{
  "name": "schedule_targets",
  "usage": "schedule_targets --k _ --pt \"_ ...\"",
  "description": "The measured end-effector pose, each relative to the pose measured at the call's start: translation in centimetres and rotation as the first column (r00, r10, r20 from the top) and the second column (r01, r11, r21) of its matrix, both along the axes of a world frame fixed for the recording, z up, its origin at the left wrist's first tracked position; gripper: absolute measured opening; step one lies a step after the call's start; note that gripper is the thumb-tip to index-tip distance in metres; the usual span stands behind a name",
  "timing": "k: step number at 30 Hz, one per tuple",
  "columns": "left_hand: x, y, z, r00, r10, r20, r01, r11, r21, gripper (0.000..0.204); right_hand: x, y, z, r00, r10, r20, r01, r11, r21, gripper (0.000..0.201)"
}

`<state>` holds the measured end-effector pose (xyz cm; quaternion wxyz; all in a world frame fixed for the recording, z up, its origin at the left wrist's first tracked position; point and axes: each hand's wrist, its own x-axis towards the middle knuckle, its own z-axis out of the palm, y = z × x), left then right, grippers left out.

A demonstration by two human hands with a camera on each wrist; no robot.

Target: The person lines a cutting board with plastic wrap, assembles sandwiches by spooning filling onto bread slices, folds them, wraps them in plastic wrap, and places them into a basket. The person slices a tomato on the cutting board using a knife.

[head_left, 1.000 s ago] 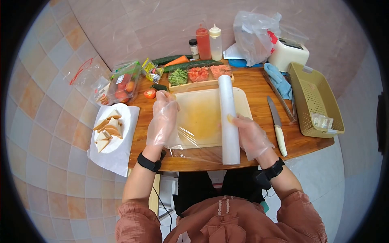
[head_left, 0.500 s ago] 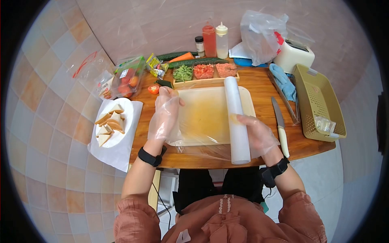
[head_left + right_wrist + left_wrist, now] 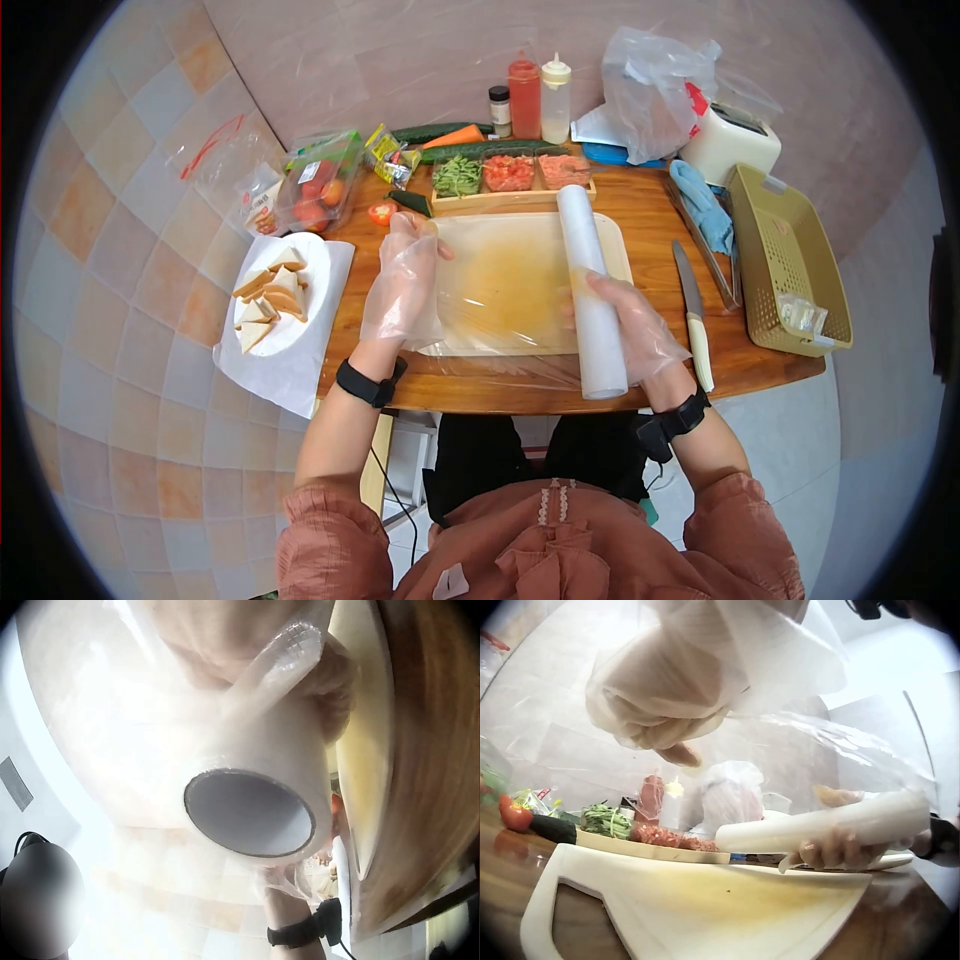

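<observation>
My right hand, in a clear plastic glove, grips a roll of cling film that slants over the right part of the cream cutting board. In the left wrist view its fingers curl under the roll, above the board. My left hand, gloved too, is raised over the board's left end with fingers curled on the film's free edge. Between the hands the clear film stretches over the yellow-stained board. The right wrist view looks into the hollow end of the roll.
Left stands a plate of sandwich pieces. Behind are a tomato half, chopped fillings in a wooden tray, and sauce bottles. On the right lie a knife, a blue cloth and a plastic basket.
The roll in my right hand has moved a little to the right over the board, widening the stretch of film. My left hand keeps its hold near the board's left end. The head view has shifted slightly.
</observation>
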<state>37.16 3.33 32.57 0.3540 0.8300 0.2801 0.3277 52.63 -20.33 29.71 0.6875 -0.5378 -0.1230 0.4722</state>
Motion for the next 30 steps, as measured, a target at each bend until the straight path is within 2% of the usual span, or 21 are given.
schedule_targets --k 2,4,5,7,8,11,13,14,16,17,19,20,23,25,29,30 --pt "-0.2 0.1 -0.2 1.0 -0.003 0.005 0.003 1.0 0.01 0.025 0.3 0.1 -0.4 1.0 0.002 -0.024 -0.002 1.0 0.024 0.047" --pt "-0.5 0.5 -0.5 1.0 -0.006 -0.012 0.005 0.999 -0.031 0.025 0.6 0.5 -0.8 0.996 -0.005 0.09 0.005 1.0 -0.002 0.05" --pt "-0.6 0.6 -0.7 1.0 0.0 -0.01 -0.001 1.0 -0.031 0.025 0.5 0.6 -0.7 0.996 0.001 0.091 -0.001 1.0 -0.001 0.05" --pt "-0.8 0.9 -0.8 0.999 -0.036 0.024 0.037 0.997 -0.061 0.027 0.2 1.0 -0.6 0.979 -0.016 0.205 0.007 0.999 0.045 0.053" --pt "-1.0 0.9 -0.8 0.999 -0.029 0.024 0.03 0.998 -0.06 0.027 0.0 1.2 -0.4 0.979 -0.009 0.206 0.0 0.999 0.046 0.053" --pt "-1.7 0.9 -0.4 0.997 -0.023 -0.074 0.014 0.993 -0.113 0.03 -0.5 1.7 -0.3 0.964 -0.041 0.264 0.034 0.999 0.03 0.056" --pt "-2.1 1.8 -1.7 0.996 -0.06 -0.067 0.064 0.996 0.058 0.03 -0.5 2.0 -0.6 0.964 -0.023 0.266 0.007 0.998 0.06 0.058" --pt "-2.2 2.2 -2.2 0.996 -0.052 -0.066 0.056 0.997 0.058 0.03 -0.5 2.2 -0.9 0.964 -0.016 0.267 -0.001 0.998 0.06 0.058" --pt "-2.1 3.2 -2.6 0.997 0.01 -0.073 -0.026 0.975 -0.22 0.029 -0.3 2.9 -1.9 0.934 -0.006 0.356 -0.008 0.999 0.038 0.058" --pt "-2.2 3.9 -3.5 0.997 0.017 -0.071 -0.032 0.976 -0.217 0.029 -0.1 3.3 -2.5 0.934 -0.001 0.358 -0.014 0.999 0.041 0.058" --pt "-2.6 5.7 -5.6 0.995 -0.007 0.098 0.022 0.988 -0.153 0.015 0.0 4.1 -3.4 0.889 0.024 0.458 -0.028 1.0 0.002 0.058" --pt "-2.7 6.6 -6.5 0.995 -0.002 0.099 0.017 0.988 -0.151 0.015 -0.1 4.3 -3.4 0.888 0.028 0.459 -0.034 0.999 0.004 0.058" --pt "-3.1 6.9 -6.1 0.993 0.075 0.097 -0.062 0.99 -0.13 0.015 -0.7 5.1 -3.0 0.859 0.059 0.509 -0.049 0.998 -0.033 0.057" --pt "-3.5 4.6 -2.4 0.987 0.093 0.13 -0.048 0.949 -0.311 0.023 -1.3 5.8 -2.6 0.816 0.02 0.578 -0.007 1.0 -0.024 0.055" --pt "-3.8 5.5 -2.7 0.99 0.118 0.078 -0.094 0.959 -0.267 0.025 -2.5 5.9 -1.1 0.768 0.01 0.641 0.014 0.999 -0.033 0.054" --pt "-3.8 5.2 -2.9 0.994 0.111 0.01 -0.104 0.953 -0.283 0.024 -2.3 6.2 -1.5 0.743 0.023 0.669 0.019 0.998 -0.055 0.055"
